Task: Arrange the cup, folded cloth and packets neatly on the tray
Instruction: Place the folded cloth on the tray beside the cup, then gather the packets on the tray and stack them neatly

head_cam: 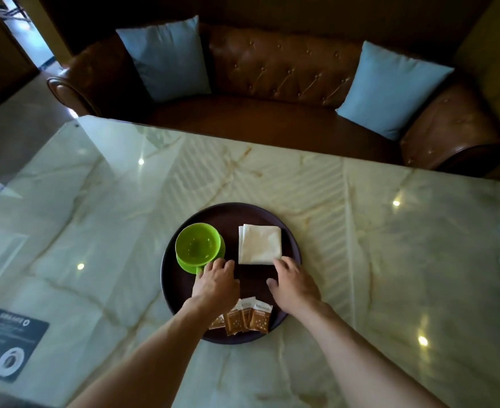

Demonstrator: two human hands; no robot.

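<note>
A round dark tray [228, 212] lies on the marble table. On its left part stands a green cup [197, 245] on a green saucer. A folded white cloth [260, 244] lies flat on the tray's right part. Several brown packets [244, 318] lie fanned at the tray's near edge. My left hand [217, 282] hovers over the tray, its fingertips touching the saucer's near rim and hiding the cup's handle. My right hand [294, 282] rests palm down with its fingertips at the cloth's near right corner. Neither hand holds anything.
The glossy marble table [390, 260] stretches wide on both sides of the tray. A dark printed card [8, 343] lies at the near left. A brown leather sofa [287, 72] with two blue cushions stands behind the table's far edge.
</note>
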